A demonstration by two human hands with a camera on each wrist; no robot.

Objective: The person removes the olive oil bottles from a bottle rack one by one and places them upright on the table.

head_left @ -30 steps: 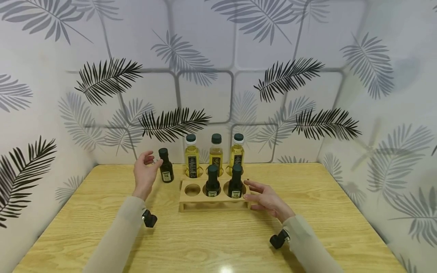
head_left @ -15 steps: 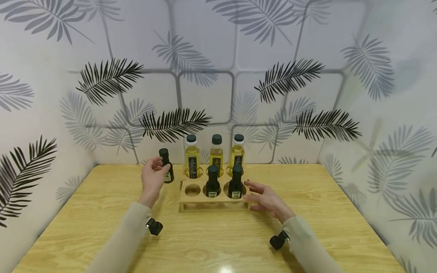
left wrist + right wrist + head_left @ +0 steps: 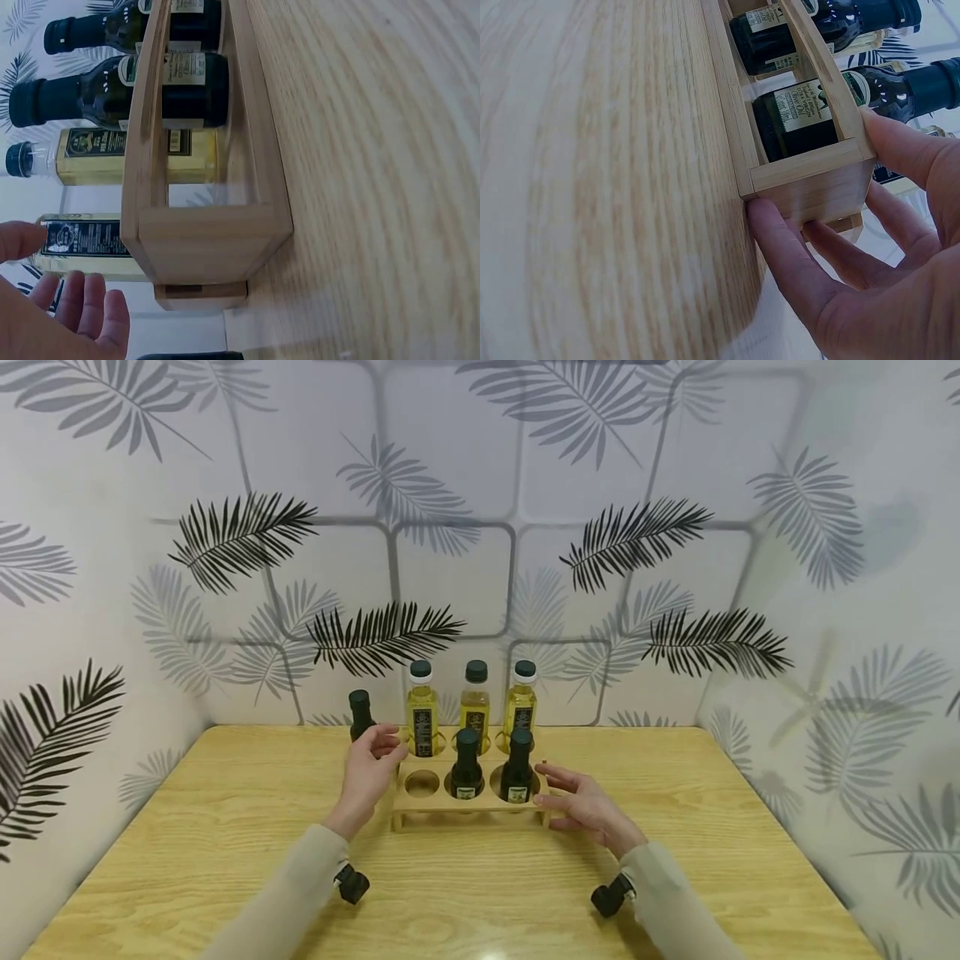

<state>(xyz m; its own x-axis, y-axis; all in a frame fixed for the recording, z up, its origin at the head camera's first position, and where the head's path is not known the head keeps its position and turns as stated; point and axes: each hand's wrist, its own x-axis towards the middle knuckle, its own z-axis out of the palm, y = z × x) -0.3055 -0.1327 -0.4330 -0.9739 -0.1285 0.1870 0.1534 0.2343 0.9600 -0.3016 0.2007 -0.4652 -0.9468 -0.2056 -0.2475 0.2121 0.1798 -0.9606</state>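
Note:
A two-tier wooden bottle rack [image 3: 472, 807] stands on the table. My left hand [image 3: 367, 772] hovers with bent, relaxed fingers at its left end, holding nothing; its thumb [image 3: 22, 241] looks close to a yellow oil bottle [image 3: 423, 718]. Behind that hand a small dark bottle [image 3: 361, 714] stands on the table, its lower part hidden. My right hand [image 3: 588, 814] touches the rack's right end with spread fingers [image 3: 780, 247], beside a dark bottle [image 3: 799, 112]. Another dark bottle [image 3: 467, 768] fills the front middle hole. The front left hole [image 3: 422, 783] is bare.
Two more yellow oil bottles, one in the middle [image 3: 476, 706] and one on the right [image 3: 521, 702], stand in the back row. Behind the wooden table [image 3: 480, 885] rises a wall [image 3: 450, 577] with a leaf pattern.
My left hand has moved right and slightly down, from beside the lone dark bottle to the rack's left end. That bottle stays standing. The right hand remains at the rack.

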